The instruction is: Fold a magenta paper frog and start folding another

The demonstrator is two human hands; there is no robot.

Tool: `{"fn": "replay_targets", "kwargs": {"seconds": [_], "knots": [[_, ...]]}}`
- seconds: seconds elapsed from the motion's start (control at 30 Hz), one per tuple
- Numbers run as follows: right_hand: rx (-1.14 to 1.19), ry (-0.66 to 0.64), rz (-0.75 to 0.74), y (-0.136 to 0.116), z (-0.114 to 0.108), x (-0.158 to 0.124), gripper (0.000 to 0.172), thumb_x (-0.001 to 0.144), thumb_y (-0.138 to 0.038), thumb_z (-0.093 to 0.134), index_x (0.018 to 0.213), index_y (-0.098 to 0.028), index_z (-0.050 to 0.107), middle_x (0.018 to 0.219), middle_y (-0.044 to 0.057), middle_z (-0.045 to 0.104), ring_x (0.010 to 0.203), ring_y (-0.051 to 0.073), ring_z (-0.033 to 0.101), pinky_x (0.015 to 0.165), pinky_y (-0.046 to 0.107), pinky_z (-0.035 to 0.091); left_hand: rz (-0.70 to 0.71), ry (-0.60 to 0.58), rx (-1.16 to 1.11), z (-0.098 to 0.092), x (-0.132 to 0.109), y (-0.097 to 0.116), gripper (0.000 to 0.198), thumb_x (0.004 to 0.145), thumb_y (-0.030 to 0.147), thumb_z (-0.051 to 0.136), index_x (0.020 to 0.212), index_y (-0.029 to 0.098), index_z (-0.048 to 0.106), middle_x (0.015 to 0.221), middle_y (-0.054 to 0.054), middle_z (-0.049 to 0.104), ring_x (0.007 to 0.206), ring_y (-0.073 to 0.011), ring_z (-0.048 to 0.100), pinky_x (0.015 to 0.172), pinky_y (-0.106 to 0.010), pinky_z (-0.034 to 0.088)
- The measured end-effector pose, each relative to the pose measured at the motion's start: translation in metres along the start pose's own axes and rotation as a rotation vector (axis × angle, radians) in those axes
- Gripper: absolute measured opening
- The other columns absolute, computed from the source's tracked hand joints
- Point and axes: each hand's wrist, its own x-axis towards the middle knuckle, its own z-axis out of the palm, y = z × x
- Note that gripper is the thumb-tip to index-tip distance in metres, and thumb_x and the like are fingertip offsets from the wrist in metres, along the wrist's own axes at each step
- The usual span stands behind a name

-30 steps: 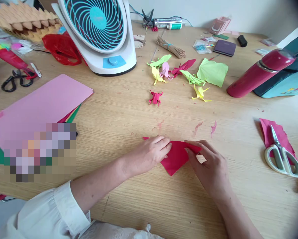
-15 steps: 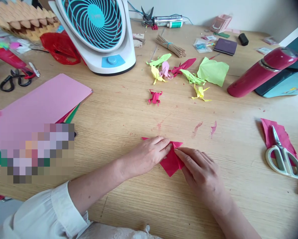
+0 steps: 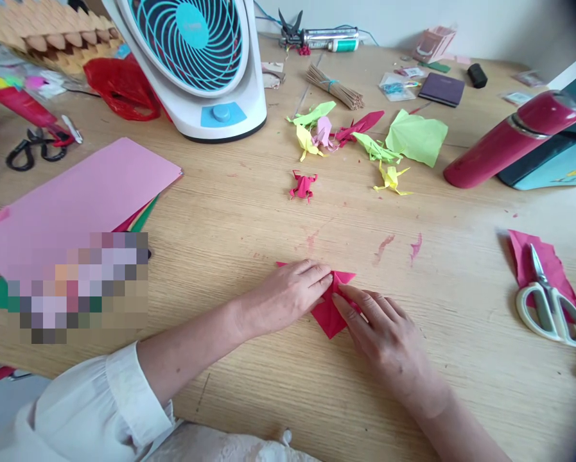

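Observation:
A piece of red origami paper (image 3: pixel 330 317), folded into layers with a point toward me, lies on the table between my hands. My left hand (image 3: pixel 297 290) covers its left part, thumb and fingers pressed together on the paper near the middle crease. My right hand (image 3: pixel 381 327) is closed on the right side, thumb and index finger on a raised flap. Both palms hide much of the sheet. Beyond them sits a small red paper frog (image 3: pixel 304 186), and to its right a yellow paper figure (image 3: pixel 392 178).
Scissors (image 3: pixel 550 308) rest on red paper scraps at the right, below a red bottle (image 3: pixel 514 138). Pink paper sheets (image 3: pixel 90 192) are stacked at the left. A fan (image 3: pixel 220 115) stands at the back, beside several folded paper figures (image 3: pixel 322 133) and a green sheet (image 3: pixel 417 138).
My right thumb has come up onto the paper, and the right flap is folded farther in toward the middle. My left hand keeps its place; the view has shifted slightly.

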Motion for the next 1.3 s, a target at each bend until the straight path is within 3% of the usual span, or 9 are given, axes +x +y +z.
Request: {"fn": "replay_targets", "kwargs": {"seconds": [0.27,0.53,0.7,1.0,1.3], "knots": [[-0.034,-0.038,-0.056,0.003,-0.003,-0.002,0.039,0.098,-0.012,0.041,0.134,-0.009,0.058,0.135,0.018,0.059,0.112,0.029,0.057,0.087,0.043,0.052,0.013,0.009,0.051,-0.004,0.001,0.002,0.029,0.094,0.016,0.054,0.121,0.008,0.057,0.112,-0.012,0.064,0.109,-0.0237,0.058,0.098,-0.038,0.051],[-0.019,-0.024,-0.062,0.004,-0.001,-0.004,0.038,0.098,-0.011,0.044,0.133,-0.006,0.058,0.136,0.019,0.059,0.111,0.03,0.057,0.086,0.043,0.052,-0.047,-0.01,-0.068,-0.006,0.0,0.0,0.027,0.097,0.022,0.05,0.122,0.012,0.055,0.115,-0.01,0.063,0.109,-0.022,0.058,0.098,-0.037,0.05],[-0.005,-0.048,-0.05,0.006,0.0,-0.006,0.039,0.097,-0.012,0.046,0.135,-0.008,0.056,0.14,0.02,0.056,0.115,0.031,0.056,0.089,0.045,0.051,-0.038,-0.014,-0.017,-0.006,0.002,0.002,0.041,0.098,0.021,0.047,0.138,0.011,0.045,0.12,-0.012,0.062,0.111,-0.023,0.057,0.098,-0.038,0.05],[0.019,-0.046,-0.064,0.01,-0.002,-0.007,0.039,0.098,-0.01,0.043,0.134,-0.013,0.057,0.141,0.017,0.056,0.114,0.029,0.059,0.088,0.044,0.052,-0.034,-0.025,-0.023,-0.004,0.002,0.002,0.04,0.099,0.02,0.046,0.138,0.01,0.047,0.12,-0.013,0.061,0.112,-0.0232,0.056,0.098,-0.039,0.05],[0.033,-0.062,-0.089,0.012,-0.007,-0.006,0.041,0.098,-0.011,0.042,0.137,-0.009,0.054,0.142,0.018,0.055,0.113,0.029,0.059,0.091,0.045,0.052,-0.044,-0.043,-0.027,-0.004,0.002,0.002,0.04,0.098,0.02,0.048,0.137,0.011,0.048,0.122,-0.013,0.06,0.113,-0.023,0.056,0.098,-0.037,0.05]]}}
